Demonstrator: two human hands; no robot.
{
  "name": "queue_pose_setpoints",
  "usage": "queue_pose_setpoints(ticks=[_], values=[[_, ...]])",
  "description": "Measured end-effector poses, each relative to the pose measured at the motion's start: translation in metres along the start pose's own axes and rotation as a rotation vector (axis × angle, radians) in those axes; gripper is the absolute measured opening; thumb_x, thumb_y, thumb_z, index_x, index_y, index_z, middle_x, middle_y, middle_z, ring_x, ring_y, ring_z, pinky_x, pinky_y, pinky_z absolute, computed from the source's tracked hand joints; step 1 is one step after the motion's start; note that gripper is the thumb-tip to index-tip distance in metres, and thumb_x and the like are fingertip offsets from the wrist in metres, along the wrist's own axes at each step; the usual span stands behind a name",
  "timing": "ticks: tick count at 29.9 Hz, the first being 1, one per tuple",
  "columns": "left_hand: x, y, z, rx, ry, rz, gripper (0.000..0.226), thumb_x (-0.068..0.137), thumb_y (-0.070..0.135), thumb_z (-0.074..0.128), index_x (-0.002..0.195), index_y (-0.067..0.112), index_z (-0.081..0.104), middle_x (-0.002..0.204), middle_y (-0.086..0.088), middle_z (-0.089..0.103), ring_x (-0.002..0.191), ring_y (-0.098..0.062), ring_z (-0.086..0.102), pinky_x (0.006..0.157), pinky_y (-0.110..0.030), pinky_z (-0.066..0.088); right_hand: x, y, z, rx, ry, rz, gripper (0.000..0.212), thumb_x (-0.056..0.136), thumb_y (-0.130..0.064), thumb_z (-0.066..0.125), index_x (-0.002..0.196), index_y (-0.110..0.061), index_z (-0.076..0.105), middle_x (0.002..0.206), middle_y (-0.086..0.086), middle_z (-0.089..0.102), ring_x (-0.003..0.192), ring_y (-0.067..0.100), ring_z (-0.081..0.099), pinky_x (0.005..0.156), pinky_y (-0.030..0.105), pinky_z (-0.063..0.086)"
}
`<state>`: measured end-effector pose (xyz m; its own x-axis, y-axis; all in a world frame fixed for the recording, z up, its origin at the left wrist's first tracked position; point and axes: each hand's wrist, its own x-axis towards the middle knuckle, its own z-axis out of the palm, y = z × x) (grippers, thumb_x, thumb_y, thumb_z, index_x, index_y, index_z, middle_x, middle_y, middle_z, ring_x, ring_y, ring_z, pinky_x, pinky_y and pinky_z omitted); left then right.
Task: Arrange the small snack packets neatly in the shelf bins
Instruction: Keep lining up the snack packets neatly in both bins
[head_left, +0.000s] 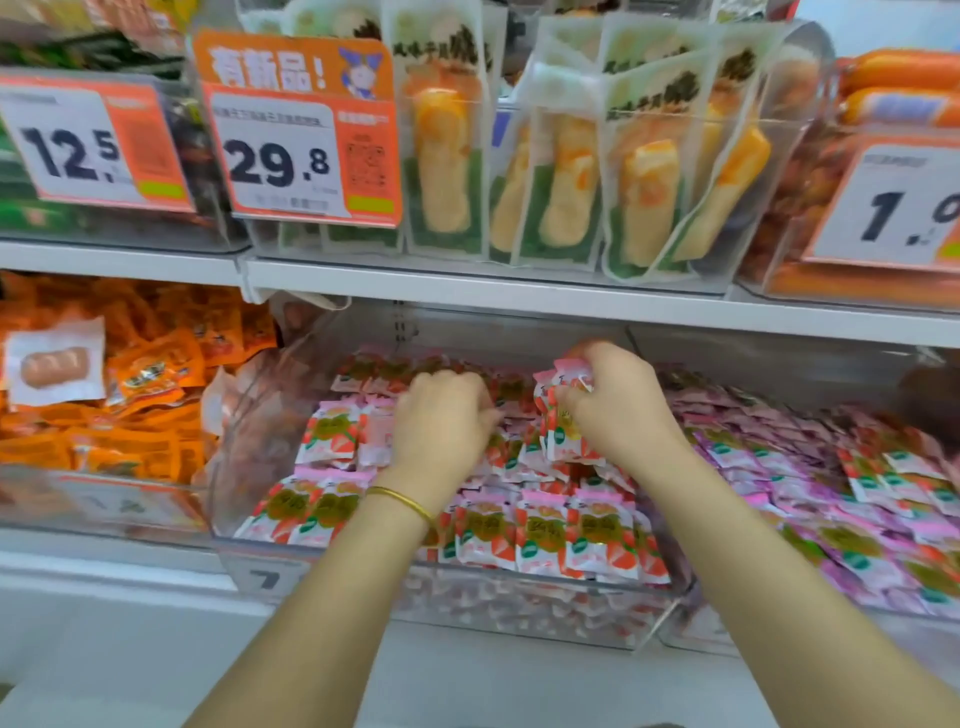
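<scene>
While reaching into the clear shelf bin (519, 608), clutches a stack of pink snack packets (563, 415) in the right hand (618, 410), buries the left hand (441, 426) among loose packets (545, 530) lying there; cannot tell if gripping any.

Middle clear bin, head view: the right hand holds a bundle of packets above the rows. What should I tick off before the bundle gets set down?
1. Right hand grips the bundle of pink-and-red packets: ok.
2. Left hand free to steady a row: cannot tell, its fingertips are buried among packets.
3. Front row in the clear bin stands upright and even: ok.
4. Packets between the hands lined up: not ok, they lie tilted and uneven.
5. Open slot for the bundle: cannot tell, the hands cover that spot.
</scene>
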<state>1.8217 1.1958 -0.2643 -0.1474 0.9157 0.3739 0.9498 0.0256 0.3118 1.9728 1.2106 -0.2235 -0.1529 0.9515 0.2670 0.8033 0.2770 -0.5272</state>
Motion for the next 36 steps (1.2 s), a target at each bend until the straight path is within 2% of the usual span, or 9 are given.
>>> queue_pose_setpoints(ticks=[3,6,9,14,19,24,29,32,36], values=[[-0.002,-0.051,-0.020,0.088,-0.065,-0.059,0.015,0.081,0.019,0.058,0.092,0.015,0.068,0.099,-0.010,0.066,0.105,-0.036,0.055,0.089,-0.043,0.047,0.005,-0.015,0.010,0.133,-0.050,0.018,0.033,0.089,-0.015,0.060,0.120,-0.007,0.057,0.119,0.011,0.060,0.105,0.024,0.056,0.070,0.022,0.035],[-0.006,-0.072,-0.028,0.237,-0.347,-0.007,0.015,0.077,0.028,0.064,0.080,0.016,0.056,0.098,-0.008,0.060,0.108,-0.035,0.050,0.091,-0.043,0.044,0.010,-0.025,0.025,0.331,-0.117,0.083,0.037,0.087,-0.015,0.065,0.122,-0.007,0.057,0.116,0.009,0.060,0.096,0.019,0.054,0.076,0.023,0.038],[-0.010,-0.068,-0.027,0.346,-0.481,0.033,0.054,0.076,0.045,0.069,0.120,0.018,0.054,0.123,-0.004,0.051,0.115,-0.030,0.041,0.096,-0.038,0.040,0.014,-0.030,0.038,0.485,-0.175,0.173,0.035,0.085,-0.011,0.066,0.120,-0.006,0.060,0.114,0.010,0.062,0.098,0.023,0.059,0.081,0.031,0.046],[-0.005,-0.069,-0.027,0.358,-0.453,0.033,0.068,0.076,0.045,0.070,0.135,0.023,0.042,0.133,-0.006,0.039,0.124,-0.029,0.036,0.099,-0.041,0.038,0.016,-0.031,0.051,0.611,-0.269,0.329,0.036,0.085,-0.008,0.065,0.121,-0.006,0.056,0.106,0.023,0.065,0.086,0.032,0.064,0.080,0.041,0.052],[-0.006,-0.074,-0.036,0.346,-0.376,0.071,0.039,0.086,0.025,0.059,0.125,0.022,0.055,0.125,-0.005,0.051,0.117,-0.028,0.044,0.096,-0.039,0.038,0.014,-0.031,0.061,0.502,-0.311,0.269,0.046,0.088,-0.010,0.064,0.131,-0.006,0.049,0.108,0.019,0.065,0.087,0.030,0.065,0.074,0.034,0.050],[-0.014,-0.078,-0.043,0.057,0.046,-0.072,0.014,0.083,0.011,0.048,0.073,0.006,0.056,0.076,-0.019,0.059,0.088,-0.038,0.052,0.069,-0.040,0.044,0.018,-0.030,0.069,0.446,-0.313,0.261,0.054,0.086,-0.017,0.066,0.134,-0.006,0.045,0.117,0.019,0.061,0.087,0.025,0.056,0.074,0.034,0.046],[-0.014,-0.075,-0.038,-0.386,0.142,-0.333,0.018,0.086,0.003,0.050,0.104,0.007,0.049,0.087,-0.004,0.053,0.071,-0.019,0.050,0.054,-0.029,0.038,0.021,-0.028,0.070,0.447,-0.319,0.253,0.053,0.086,-0.015,0.066,0.134,-0.006,0.045,0.112,0.020,0.063,0.081,0.026,0.056,0.072,0.034,0.047],[-0.017,-0.077,-0.027,-0.219,0.073,-0.231,0.015,0.087,0.006,0.052,0.102,0.008,0.053,0.099,-0.011,0.056,0.085,-0.030,0.055,0.067,-0.034,0.045,0.022,-0.026,0.071,0.446,-0.315,0.242,0.053,0.087,-0.014,0.065,0.135,-0.006,0.045,0.114,0.018,0.063,0.083,0.026,0.059,0.074,0.034,0.049],[-0.024,-0.079,-0.029,0.299,-0.013,-0.180,0.020,0.091,0.033,0.054,0.098,0.019,0.065,0.107,-0.006,0.060,0.104,-0.030,0.046,0.084,-0.038,0.038,0.023,-0.027,0.071,0.426,-0.320,0.233,0.055,0.087,-0.016,0.065,0.137,-0.007,0.043,0.112,0.016,0.063,0.081,0.025,0.062,0.068,0.031,0.050]])
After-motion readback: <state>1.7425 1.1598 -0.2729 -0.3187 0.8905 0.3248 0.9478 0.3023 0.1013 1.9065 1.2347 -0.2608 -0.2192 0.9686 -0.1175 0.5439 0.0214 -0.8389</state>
